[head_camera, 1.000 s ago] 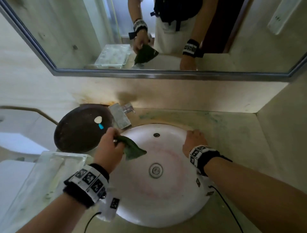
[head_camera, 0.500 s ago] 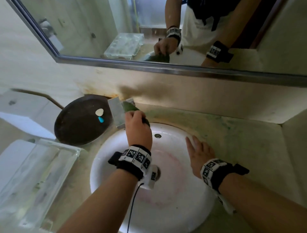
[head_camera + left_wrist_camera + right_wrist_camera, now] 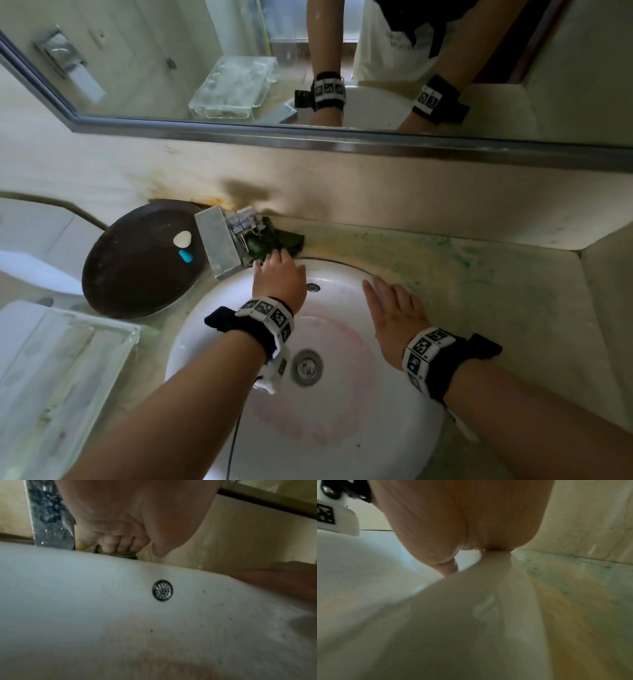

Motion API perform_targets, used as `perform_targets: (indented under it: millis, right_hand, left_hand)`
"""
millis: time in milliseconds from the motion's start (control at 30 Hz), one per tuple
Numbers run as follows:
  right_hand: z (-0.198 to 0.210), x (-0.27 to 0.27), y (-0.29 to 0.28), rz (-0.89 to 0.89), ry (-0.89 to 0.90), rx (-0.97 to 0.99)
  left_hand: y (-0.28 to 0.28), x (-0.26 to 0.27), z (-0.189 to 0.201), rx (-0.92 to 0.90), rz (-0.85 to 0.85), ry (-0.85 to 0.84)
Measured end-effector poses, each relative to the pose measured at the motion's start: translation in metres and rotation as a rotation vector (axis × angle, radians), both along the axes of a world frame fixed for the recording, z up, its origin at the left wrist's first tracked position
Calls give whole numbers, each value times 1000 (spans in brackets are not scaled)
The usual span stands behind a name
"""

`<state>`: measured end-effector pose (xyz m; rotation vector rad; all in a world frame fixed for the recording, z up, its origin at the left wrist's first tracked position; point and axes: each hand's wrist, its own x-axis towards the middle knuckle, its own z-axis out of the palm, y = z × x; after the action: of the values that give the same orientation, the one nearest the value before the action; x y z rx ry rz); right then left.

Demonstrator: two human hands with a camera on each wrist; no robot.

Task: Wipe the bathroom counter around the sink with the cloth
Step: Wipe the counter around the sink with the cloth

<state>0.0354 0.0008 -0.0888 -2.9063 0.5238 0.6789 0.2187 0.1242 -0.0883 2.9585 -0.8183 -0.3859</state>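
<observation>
A dark green cloth (image 3: 286,240) lies bunched on the stained counter (image 3: 479,274) behind the white sink (image 3: 342,428), right beside the chrome faucet (image 3: 221,240). My left hand (image 3: 274,258) reaches over the sink's back rim and holds the cloth down on the counter. In the left wrist view its fingers (image 3: 118,545) curl onto the cloth (image 3: 124,554), next to the faucet (image 3: 49,520). My right hand (image 3: 390,305) lies flat, fingers straight, on the sink's right rim. In the right wrist view the palm (image 3: 462,534) rests on that rim (image 3: 471,601).
A dark round tray (image 3: 137,274) with a white and a blue small item sits left of the faucet. A clear glass tray (image 3: 61,359) lies at the front left. The backsplash and mirror frame (image 3: 376,140) close the back; a side wall (image 3: 609,291) bounds the right.
My left hand carried the cloth from over the basin up past the faucet and set it on the counter behind the sink. My right hand stayed on the rim and flattened.
</observation>
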Motion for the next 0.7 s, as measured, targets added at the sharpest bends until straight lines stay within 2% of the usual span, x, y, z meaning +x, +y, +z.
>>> perform_targets:
  millis: [100, 200, 333, 467, 600, 700]
  right_hand:
    - [-1, 16, -5, 30, -15, -7]
    - [1, 22, -7, 46, -22, -18]
    - [-3, 22, -6, 47, -40, -27]
    - [-6, 23, -7, 31, -38, -22]
    - [-20, 26, -7, 31, -123, -57]
    - [-25, 24, -7, 42, -161, -102]
  left_hand:
    - [-9, 25, 10, -62, 18, -52]
    - [-11, 43, 4, -152, 92, 10]
    - [-9, 54, -10, 93, 106, 86]
    - [-16, 65, -18, 125, 179, 134]
    - [-36, 62, -20, 151, 104, 171]
    - [-56, 43, -18, 89, -16, 177]
